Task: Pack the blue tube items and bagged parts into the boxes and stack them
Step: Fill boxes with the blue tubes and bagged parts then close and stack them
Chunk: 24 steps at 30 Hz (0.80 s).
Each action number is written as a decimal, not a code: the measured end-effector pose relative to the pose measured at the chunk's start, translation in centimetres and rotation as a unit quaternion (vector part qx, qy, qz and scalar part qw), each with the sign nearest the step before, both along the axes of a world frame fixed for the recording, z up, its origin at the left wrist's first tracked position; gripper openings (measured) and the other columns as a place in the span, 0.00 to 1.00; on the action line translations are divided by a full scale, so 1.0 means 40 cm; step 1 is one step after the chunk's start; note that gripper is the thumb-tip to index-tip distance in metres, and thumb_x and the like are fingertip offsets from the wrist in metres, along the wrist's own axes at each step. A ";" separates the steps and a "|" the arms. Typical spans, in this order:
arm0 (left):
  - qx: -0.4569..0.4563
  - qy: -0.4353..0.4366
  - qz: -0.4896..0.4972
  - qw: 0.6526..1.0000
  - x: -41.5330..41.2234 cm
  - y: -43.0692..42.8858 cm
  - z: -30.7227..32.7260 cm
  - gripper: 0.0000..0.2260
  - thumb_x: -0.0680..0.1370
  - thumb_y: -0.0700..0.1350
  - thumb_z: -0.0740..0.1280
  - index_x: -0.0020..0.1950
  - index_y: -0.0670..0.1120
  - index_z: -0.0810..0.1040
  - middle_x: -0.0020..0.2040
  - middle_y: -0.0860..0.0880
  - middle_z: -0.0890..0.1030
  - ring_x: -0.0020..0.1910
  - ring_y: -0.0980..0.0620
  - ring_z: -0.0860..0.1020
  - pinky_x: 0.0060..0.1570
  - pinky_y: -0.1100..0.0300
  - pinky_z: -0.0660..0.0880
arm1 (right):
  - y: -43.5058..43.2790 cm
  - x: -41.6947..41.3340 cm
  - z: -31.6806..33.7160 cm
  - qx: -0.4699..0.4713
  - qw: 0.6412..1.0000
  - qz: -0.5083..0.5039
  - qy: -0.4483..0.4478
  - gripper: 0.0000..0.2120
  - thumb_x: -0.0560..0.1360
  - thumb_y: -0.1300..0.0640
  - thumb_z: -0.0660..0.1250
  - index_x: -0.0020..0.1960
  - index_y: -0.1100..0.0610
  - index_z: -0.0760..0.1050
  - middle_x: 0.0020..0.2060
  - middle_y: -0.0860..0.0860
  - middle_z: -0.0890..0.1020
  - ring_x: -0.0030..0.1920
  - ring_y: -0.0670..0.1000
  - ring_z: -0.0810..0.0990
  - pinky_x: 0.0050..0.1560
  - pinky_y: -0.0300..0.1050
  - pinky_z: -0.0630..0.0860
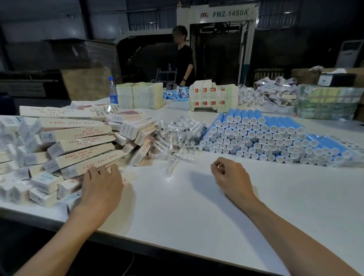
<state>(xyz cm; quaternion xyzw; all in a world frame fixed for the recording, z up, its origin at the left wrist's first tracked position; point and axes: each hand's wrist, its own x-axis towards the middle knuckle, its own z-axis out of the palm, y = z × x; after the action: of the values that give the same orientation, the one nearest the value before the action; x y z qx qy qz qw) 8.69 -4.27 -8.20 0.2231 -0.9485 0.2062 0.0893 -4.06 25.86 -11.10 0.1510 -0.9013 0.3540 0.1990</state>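
A big stack of blue tubes [263, 137] with white caps lies on the white table [192, 215], centre right. To its left is a heap of clear bagged parts [176, 137]. A loose pile of long cream boxes [67, 146] covers the table's left side. My left hand [102, 188] rests at the pile's near edge, its fingertips touching a box. My right hand [230, 176] hovers over bare table in front of the tubes, fingers loosely curled, holding nothing. One bagged part [170, 169] lies apart between my hands.
At the far edge stand bundles of flat box blanks [140, 94], a water bottle [113, 92], more blue tubes [176, 95], printed cartons [212, 96] and wrapped packs [327, 102]. A person in black [184, 59] stands behind the table.
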 end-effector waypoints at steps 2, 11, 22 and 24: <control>0.023 0.000 -0.014 1.000 0.001 0.005 0.011 0.20 0.86 0.58 0.61 0.70 0.45 0.66 0.67 0.43 0.77 0.66 0.41 0.76 0.66 0.49 0.73 | -0.001 0.000 0.000 0.002 1.000 0.003 -0.002 0.08 0.81 0.51 0.65 0.44 0.50 0.77 0.31 0.44 0.79 0.35 0.49 0.77 0.38 0.48 0.73; 0.331 0.027 -0.167 0.929 -0.071 0.033 0.123 0.32 0.74 0.63 0.77 0.73 0.52 0.72 0.66 0.49 0.70 0.53 0.49 0.76 0.44 0.55 0.73 | -0.007 0.003 0.003 -0.004 1.000 0.017 -0.010 0.09 0.81 0.50 0.65 0.43 0.51 0.77 0.29 0.45 0.78 0.34 0.50 0.77 0.38 0.48 0.73; 0.713 0.215 -0.288 0.602 -0.257 0.215 0.168 0.22 0.75 0.57 0.78 0.64 0.53 0.74 0.53 0.51 0.88 0.52 0.47 0.88 0.55 0.39 0.82 | 0.122 -0.129 0.274 -0.117 0.986 -0.112 0.045 0.06 0.83 0.58 0.64 0.53 0.58 0.79 0.43 0.51 0.84 0.43 0.53 0.83 0.47 0.55 0.82; 0.767 0.215 -0.271 0.540 -0.284 0.222 0.145 0.19 0.79 0.55 0.74 0.66 0.54 0.73 0.59 0.48 0.86 0.59 0.44 0.85 0.63 0.33 0.79 | 0.166 -0.206 0.338 -0.095 0.980 -0.169 0.054 0.05 0.82 0.60 0.63 0.54 0.60 0.77 0.46 0.54 0.82 0.46 0.55 0.81 0.50 0.56 0.80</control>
<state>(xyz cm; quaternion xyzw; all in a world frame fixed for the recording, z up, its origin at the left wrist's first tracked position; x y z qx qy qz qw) -2.68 4.63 -2.41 -0.0241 -0.7115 -0.6887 0.1369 -12.31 32.51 2.41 -0.0047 -0.8641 0.3905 0.3175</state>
